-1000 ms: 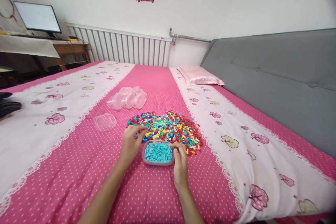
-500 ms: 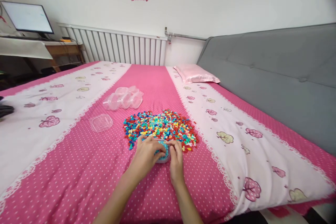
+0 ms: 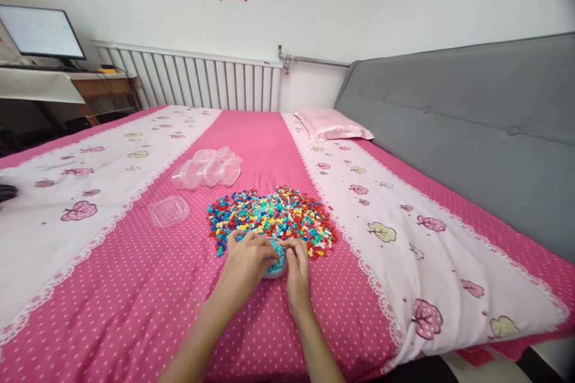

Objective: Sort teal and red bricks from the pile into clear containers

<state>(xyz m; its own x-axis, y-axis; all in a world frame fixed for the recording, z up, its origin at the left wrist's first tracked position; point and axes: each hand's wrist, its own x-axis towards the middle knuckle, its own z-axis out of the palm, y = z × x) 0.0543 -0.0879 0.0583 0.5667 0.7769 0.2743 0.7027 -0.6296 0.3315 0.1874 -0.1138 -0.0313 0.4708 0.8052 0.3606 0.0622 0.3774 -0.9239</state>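
A small clear plastic container (image 3: 275, 274) holding light blue toy bricks (image 3: 278, 256) sits on the bed close in front of me. My left hand (image 3: 248, 258) is closed round its left side, with fingertips curled over the rim above the bricks. Part of the container is hidden under that hand. At the right rim, my right hand (image 3: 298, 269) grips with bent fingers and thumb. Just beyond both hands spreads a loose pile of small multicoloured bricks (image 3: 269, 209), in red, blue, yellow, green and white.
A clear plastic lid (image 3: 169, 212) lies left of the pile. Behind it stand several stacked clear containers (image 3: 207, 169). The pink polka-dot bedspread (image 3: 112, 287) is wrinkled near me. A pink pillow (image 3: 333, 125) rests by the grey headboard (image 3: 458, 102).
The view has shifted slightly, so everything sits a little further left. My left fingertips have drawn back slightly over the light blue bricks; my right hand keeps its place at the rim.
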